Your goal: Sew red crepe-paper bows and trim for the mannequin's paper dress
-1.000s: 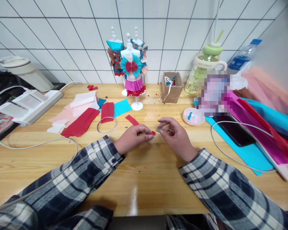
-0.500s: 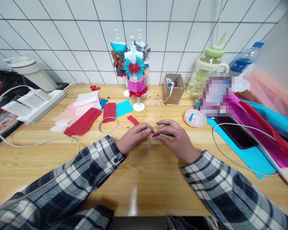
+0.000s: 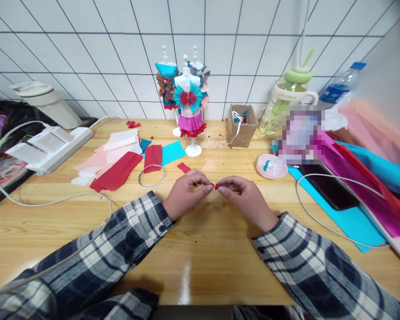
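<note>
Between my two hands, low over the wooden table, is a small scrunched piece of red crepe paper (image 3: 215, 186). My left hand (image 3: 189, 192) pinches its left end with thumb and fingers. The right end sits in the closed fingertips of my right hand (image 3: 246, 198). Just behind my left hand lies a red paper strip (image 3: 183, 167), partly covered by that hand. Farther back stands a small white mannequin (image 3: 186, 81) dressed in a turquoise and red paper bow and a magenta skirt. Two more dressed mannequins are partly hidden behind it.
Left of my hands lie red paper pieces (image 3: 117, 171), a turquoise sheet (image 3: 173, 152) and a wire ring (image 3: 152, 184). A cardboard box (image 3: 242, 129), a pink bowl (image 3: 272, 166), a green-lidded bottle (image 3: 288, 95) and a phone (image 3: 330, 189) stand or lie right. A power strip (image 3: 50, 151) is at left.
My right fingers, earlier spread above the red piece, have closed on it. Both hands now pinch the piece, which shows more plainly between them. The camera view has shifted slightly.
</note>
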`<state>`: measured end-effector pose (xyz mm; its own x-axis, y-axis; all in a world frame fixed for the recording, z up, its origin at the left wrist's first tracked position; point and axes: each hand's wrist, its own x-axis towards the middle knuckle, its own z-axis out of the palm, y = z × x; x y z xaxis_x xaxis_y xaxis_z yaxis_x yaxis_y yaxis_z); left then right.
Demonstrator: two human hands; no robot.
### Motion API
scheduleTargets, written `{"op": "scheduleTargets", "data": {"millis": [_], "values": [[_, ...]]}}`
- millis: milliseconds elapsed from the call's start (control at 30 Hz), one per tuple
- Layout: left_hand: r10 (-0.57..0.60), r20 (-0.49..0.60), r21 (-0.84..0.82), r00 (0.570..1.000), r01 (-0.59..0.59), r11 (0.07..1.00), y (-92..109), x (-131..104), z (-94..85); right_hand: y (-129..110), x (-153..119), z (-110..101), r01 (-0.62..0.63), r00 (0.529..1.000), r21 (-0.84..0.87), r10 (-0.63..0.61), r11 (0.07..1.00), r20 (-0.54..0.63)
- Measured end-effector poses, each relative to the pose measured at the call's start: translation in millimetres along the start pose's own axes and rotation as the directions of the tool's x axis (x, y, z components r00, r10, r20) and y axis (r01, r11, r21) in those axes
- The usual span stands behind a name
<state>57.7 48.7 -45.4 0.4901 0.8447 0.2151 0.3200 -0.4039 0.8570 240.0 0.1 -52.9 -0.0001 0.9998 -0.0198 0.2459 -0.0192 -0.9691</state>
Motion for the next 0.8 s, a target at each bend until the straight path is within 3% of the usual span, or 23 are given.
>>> {"op": "scheduleTargets", "data": {"millis": [300,433,567,800], "values": [[0.017,-0.043,-0.014,0.999,-0.017,1.0,6,-5,6.3,2,-4,8,-0.107,0.991,0.199,0.12,0.974,-0.055],[-0.006,-0.071,-0.02,0.997,0.005,1.0,7,-5,6.7,-4,-5,11,-0.205,0.976,0.358,0.215,0.911,0.012],[-0.019,-0.083,-0.009,0.996,0.018,1.0,4,-4,6.4,-5,-2,17,-0.262,0.961,0.414,0.274,0.872,0.032],[-0.069,-0.147,0.009,0.987,0.071,0.997,-6,1,-7.5,-14,18,14,-0.272,0.95,0.463,0.312,0.844,-0.01]]}}
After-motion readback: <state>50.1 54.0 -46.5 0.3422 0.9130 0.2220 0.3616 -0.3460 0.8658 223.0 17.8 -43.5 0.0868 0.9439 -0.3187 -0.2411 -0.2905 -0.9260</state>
